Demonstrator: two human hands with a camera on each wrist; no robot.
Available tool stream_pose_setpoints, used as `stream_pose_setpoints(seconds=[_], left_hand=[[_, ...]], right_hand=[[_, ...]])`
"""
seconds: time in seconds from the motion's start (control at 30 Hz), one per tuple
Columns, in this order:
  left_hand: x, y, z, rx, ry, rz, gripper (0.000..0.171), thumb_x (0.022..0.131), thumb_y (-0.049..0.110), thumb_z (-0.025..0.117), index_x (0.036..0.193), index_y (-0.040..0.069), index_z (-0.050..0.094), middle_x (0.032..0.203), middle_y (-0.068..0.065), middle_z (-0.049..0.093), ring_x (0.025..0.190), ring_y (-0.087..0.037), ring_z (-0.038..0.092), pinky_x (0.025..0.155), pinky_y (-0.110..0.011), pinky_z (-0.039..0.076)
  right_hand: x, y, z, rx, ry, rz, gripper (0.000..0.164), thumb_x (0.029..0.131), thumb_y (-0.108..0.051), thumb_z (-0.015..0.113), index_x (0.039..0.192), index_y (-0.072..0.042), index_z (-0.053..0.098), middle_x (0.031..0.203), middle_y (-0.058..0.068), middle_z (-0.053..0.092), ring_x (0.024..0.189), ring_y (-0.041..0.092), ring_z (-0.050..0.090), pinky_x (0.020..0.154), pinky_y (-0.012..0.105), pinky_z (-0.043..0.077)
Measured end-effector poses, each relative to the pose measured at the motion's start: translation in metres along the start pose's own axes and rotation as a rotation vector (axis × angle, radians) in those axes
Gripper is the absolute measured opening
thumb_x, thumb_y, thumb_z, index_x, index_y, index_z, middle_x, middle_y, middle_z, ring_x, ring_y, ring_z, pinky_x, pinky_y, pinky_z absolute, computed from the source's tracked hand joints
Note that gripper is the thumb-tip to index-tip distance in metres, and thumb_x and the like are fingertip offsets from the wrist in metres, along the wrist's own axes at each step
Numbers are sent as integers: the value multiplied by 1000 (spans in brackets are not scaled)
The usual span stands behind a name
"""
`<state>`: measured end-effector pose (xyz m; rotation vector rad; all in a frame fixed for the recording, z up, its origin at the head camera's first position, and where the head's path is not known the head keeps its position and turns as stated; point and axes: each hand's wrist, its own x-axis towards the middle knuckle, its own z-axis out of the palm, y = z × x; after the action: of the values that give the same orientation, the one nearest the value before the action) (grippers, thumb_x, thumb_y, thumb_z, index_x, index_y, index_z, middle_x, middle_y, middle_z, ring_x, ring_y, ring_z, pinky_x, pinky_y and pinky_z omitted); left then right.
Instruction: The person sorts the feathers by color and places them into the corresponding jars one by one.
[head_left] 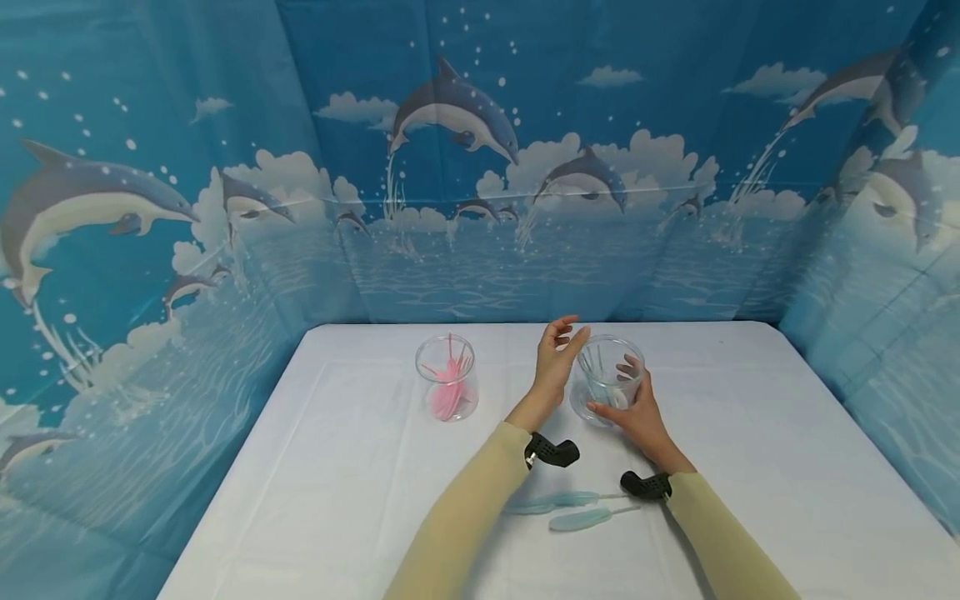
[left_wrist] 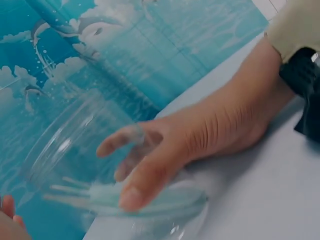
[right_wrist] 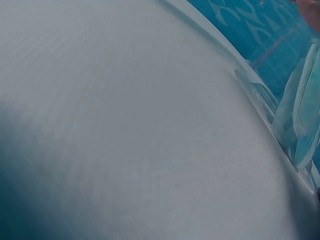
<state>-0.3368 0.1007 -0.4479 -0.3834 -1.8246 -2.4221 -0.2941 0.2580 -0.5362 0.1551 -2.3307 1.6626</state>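
My right hand (head_left: 636,407) grips a clear jar (head_left: 581,407), thumb across its near side and fingers round its right side. Inside stand pale blue feathers (right_wrist: 306,102), their thin stems pointing up toward the rim. Just left of that jar is my left hand (head_left: 557,365), raised with relaxed fingers and nothing in it; its thumb reaches close to the rim. The left wrist view shows the right hand (left_wrist: 172,142) through and beside the tilted-looking jar (left_wrist: 55,145). More pale blue feathers (head_left: 581,520) lie on the table between my forearms.
A second clear jar (head_left: 467,408), holding pink feathers (head_left: 448,392), stands to the left on the white-covered table (head_left: 337,467). Behind the table's far edge hangs a blue curtain (head_left: 450,275) printed with dolphins.
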Motion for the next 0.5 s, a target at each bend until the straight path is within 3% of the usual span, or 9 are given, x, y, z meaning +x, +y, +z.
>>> stream_pose_setpoints(seconds=[0.17,0.27,0.33,0.5], left_hand=[[-9,-2,-23,136,27,57,28,93,22,63,110,1,60,103,-4,57,87,-10,46,74,-27,39],[-18,-7,-35,340,-8,73,23,91,25,65,97,3,64,91,3,59,80,-7,49,72,-25,41],[-28,-9,-41,517,-104,80,20,89,26,67,91,6,66,86,4,60,77,-7,50,70,-22,42],[-61,-14,-48,969,-441,123,21,84,40,71,85,19,70,82,11,60,76,-2,50,69,-17,40]], right_hand=[[1,3,0,-24,5,-3,106,72,-21,84,150,-17,12,146,18,27,132,39,26,101,63,22],[1,3,-1,-36,-1,-7,106,73,-21,84,150,-16,11,146,20,27,132,40,26,100,63,22],[1,4,-1,-35,-9,-12,106,74,-20,83,150,-16,10,146,20,27,132,41,26,100,64,22],[0,6,-1,-27,-18,-29,104,74,-19,83,150,-18,12,146,19,27,132,40,26,99,64,23]])
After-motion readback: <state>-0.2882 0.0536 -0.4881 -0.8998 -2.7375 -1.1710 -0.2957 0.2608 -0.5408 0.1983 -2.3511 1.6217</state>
